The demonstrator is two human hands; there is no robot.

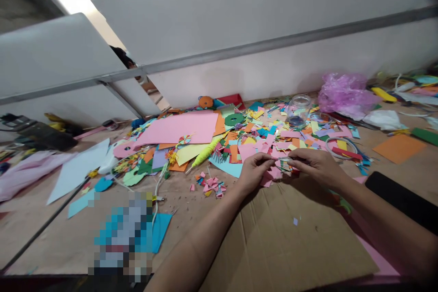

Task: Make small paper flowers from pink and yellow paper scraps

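My left hand (255, 169) and my right hand (316, 166) face each other above the far edge of a brown cardboard sheet (273, 232). Thumb and fingers are pinched on both. A thin pale strip (283, 159) spans the gap between the fingertips; its exact kind is too small to make out. Just beyond and below the hands lie many coloured paper scraps (251, 150), mostly pink near the fingers. One tiny lilac paper piece (295, 221) rests on the cardboard.
Pink paper sheets (181, 127) lie left of the scraps. Behind my right hand stand a clear jar (298, 112) and a pink plastic bag (347, 93). A black phone-like slab (400, 200) lies at right, a dark bottle (37, 132) at far left. A white partition (256, 18) closes the back.
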